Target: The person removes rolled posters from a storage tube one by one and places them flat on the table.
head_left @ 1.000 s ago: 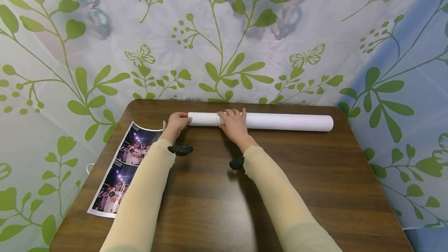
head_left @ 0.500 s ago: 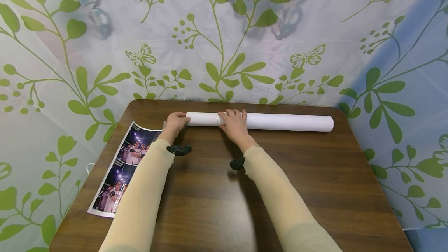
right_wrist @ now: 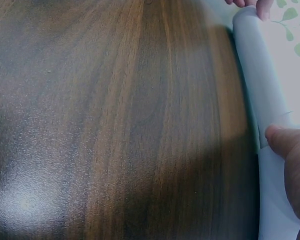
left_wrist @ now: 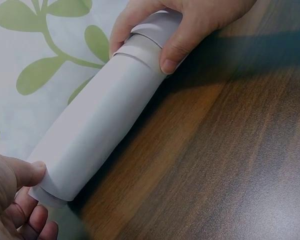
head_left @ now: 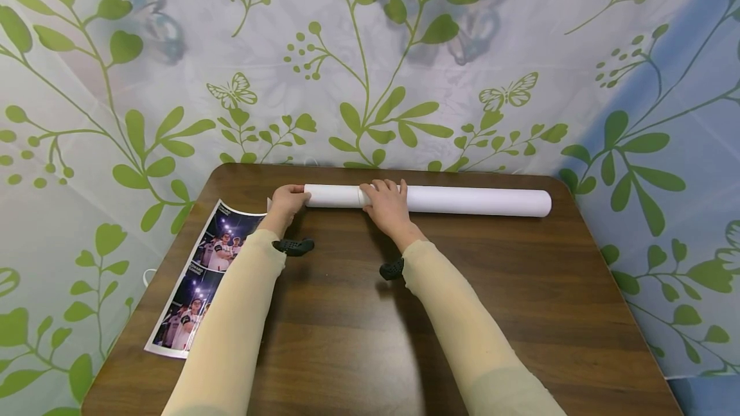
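My left hand (head_left: 287, 204) pinches end of white paper roll (head_left: 474, 200), right hand (head_left: 388, 208) grips further along, brown wood-grain table (head_left: 341, 313) underneath

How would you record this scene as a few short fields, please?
left hand: pinches the left end of the roll
right hand: grips the roll at its visible seam
roll: white, lying along the far side of the table
photo sheet: on the table, partly hidden by the left sleeve
table: brown, wood-grained
backdrop: pale, green leaf pattern
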{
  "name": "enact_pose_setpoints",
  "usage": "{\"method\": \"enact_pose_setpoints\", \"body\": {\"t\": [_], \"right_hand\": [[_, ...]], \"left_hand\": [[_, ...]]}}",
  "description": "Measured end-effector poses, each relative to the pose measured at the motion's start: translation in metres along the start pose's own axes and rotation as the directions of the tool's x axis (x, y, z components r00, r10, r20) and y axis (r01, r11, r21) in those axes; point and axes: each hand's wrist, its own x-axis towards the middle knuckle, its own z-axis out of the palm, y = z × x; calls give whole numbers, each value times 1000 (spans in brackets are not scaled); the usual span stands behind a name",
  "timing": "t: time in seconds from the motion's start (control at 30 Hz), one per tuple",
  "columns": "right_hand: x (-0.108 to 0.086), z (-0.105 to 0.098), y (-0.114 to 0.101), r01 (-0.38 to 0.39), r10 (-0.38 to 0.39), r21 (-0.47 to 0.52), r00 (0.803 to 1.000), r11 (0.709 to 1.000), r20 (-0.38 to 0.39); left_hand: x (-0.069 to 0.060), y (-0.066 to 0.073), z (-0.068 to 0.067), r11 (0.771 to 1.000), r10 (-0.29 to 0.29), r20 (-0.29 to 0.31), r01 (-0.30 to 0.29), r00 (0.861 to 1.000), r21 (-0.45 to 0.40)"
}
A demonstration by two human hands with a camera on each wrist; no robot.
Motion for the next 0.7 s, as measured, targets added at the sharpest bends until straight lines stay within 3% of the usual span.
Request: {"method": "enact_pose_setpoints", "body": {"t": [0.7], "right_hand": [[1,0,1,-2,2,-5,1000,1000,9]], "left_hand": [[5,-2,0,999,-11,-24,10,1000,-37]]}}
